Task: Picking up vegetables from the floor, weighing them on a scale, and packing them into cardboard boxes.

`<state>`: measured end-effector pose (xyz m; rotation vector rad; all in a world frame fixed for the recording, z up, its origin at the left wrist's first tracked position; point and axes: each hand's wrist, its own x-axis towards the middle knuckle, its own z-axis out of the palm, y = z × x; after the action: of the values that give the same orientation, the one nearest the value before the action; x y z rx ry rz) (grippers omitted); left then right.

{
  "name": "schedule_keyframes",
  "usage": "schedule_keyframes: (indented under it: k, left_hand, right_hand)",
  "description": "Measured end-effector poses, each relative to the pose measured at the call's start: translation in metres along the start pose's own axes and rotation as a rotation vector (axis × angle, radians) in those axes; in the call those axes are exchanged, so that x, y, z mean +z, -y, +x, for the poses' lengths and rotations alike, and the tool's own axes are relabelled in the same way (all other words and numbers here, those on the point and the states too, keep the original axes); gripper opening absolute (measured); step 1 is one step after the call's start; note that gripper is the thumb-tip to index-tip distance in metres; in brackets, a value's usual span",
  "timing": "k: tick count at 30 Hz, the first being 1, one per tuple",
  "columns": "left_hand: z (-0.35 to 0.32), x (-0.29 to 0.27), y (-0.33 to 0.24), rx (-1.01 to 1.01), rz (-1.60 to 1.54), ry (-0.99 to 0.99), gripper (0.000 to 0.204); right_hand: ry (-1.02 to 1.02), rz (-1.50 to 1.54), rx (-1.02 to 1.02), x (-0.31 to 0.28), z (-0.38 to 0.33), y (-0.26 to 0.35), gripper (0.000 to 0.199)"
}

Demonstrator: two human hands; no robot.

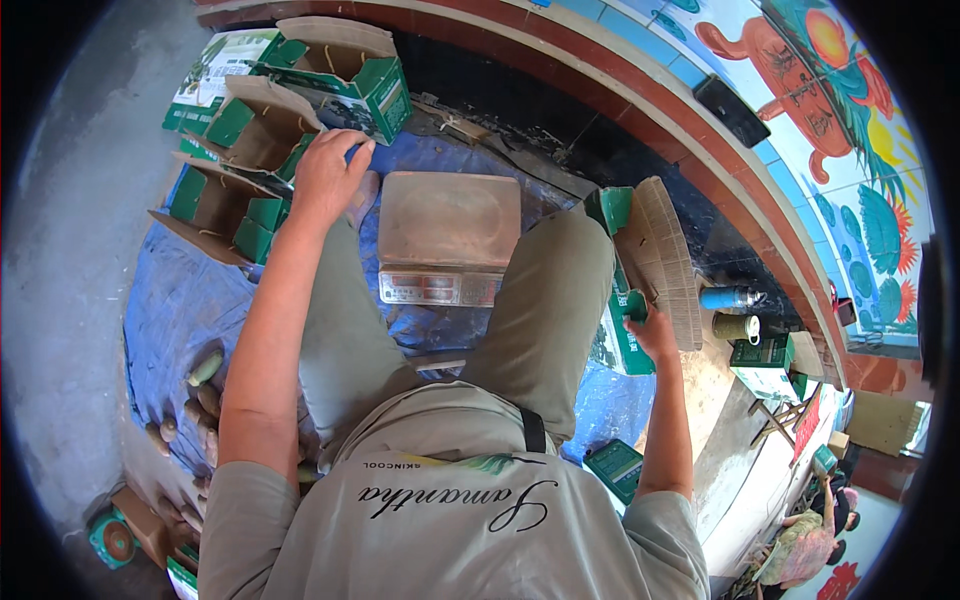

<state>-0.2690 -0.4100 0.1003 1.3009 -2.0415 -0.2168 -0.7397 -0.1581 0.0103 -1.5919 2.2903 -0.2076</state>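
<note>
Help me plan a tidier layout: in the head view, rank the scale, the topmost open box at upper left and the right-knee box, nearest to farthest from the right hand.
1. Right-knee box: touched by the right hand.
2. Scale: left of that hand, between the legs.
3. Topmost open box: upper left, past the scale.

Matt Cardboard, Creased Plastic, Dull Metal

The box (622,335) I grip is cardboard, smooth with a slight gloss on its green printed side, matt and ribbed on its brown flap (660,260). The open boxes (385,98) on my left look like the same stock, matt brown within. The scale (449,238) has a dull, dust-filmed plate (450,212) that looks like metal and a smoother, shinier front panel (440,288). Blue plastic sheeting (165,310) is crinkled, with a faint sheen. My trousers (550,290) and shirt (440,550) are matt cloth; the wall tiles (685,68) are glossy.
</note>
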Motion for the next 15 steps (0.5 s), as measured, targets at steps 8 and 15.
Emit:
schedule_keyframes:
  k: [8,15]
  left_hand:
    - [0.000,0.000,-0.004,-0.002,0.025,0.039,0.023]
    - [-0.002,-0.002,-0.001,-0.042,0.033,0.045,0.023]
  right_hand:
    - [0.005,-0.020,0.109,-0.017,0.000,-0.017,0.028]
    - [-0.277,-0.206,0.017,-0.078,-0.006,-0.010,0.017]
